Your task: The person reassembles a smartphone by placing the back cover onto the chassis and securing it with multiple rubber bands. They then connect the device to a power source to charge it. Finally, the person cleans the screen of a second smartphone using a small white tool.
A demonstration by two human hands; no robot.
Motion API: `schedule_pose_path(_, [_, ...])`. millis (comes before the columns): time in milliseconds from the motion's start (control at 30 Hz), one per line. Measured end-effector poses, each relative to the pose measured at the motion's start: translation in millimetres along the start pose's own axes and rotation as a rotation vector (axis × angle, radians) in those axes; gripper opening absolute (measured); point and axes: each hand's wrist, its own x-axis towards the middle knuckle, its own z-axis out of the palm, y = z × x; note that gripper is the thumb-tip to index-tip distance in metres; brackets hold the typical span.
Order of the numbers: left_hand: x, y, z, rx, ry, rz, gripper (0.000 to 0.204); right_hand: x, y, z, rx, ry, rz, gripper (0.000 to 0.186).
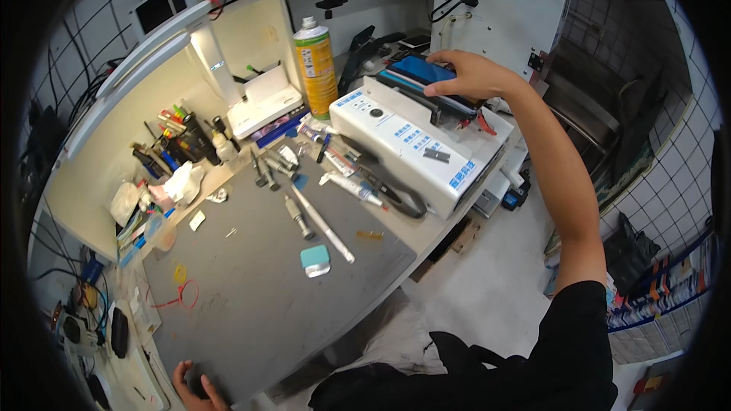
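My right hand (474, 76) reaches to the far right, its thumb and fingers closed on the edge of a flat blue phone (421, 68). That phone lies on a stack of dark flat things, behind a raised lip on the white box-shaped machine (400, 141). Down at the lower left, my left hand (199, 392) rests by the near edge of the grey mat (251, 320). Its fingers are loosely curved and apart, with nothing visible in them, and the frame edge cuts off part of it. Closest on the mat is a thin red wire loop (188, 294).
Screwdrivers (298, 217), a white stick-shaped tool (324, 224), glue tubes (354, 189) and a teal-and-white small block (315, 260) lie on the mat. A yellow spray can (315, 68) stands behind. Left are a pen holder (199, 137) and a lamp (137, 68).
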Motion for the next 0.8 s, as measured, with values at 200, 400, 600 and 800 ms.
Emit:
schedule_pose_path(200, [-1, -16, 8, 0.043, 0.095, 0.187, 0.034, 1, -3, 11, -0.067, 0.048, 0.044, 0.091])
schedule_pose_path(400, [-2, -8, -3, -0.012, 0.105, 0.257, 0.036, 1, -6, -6, -0.081, 0.266, 0.012, 0.082])
schedule_pose_path(600, [29, 24, -11, -0.107, -0.001, 0.576, 0.048, -56, -186, 39, 0.445, -0.155, -0.484, 0.063])
schedule_pose_path(800, [79, 76, 12, -0.112, -0.139, 0.768, 0.050, -81, -321, 132, 0.429, -0.789, -0.819, 0.068])
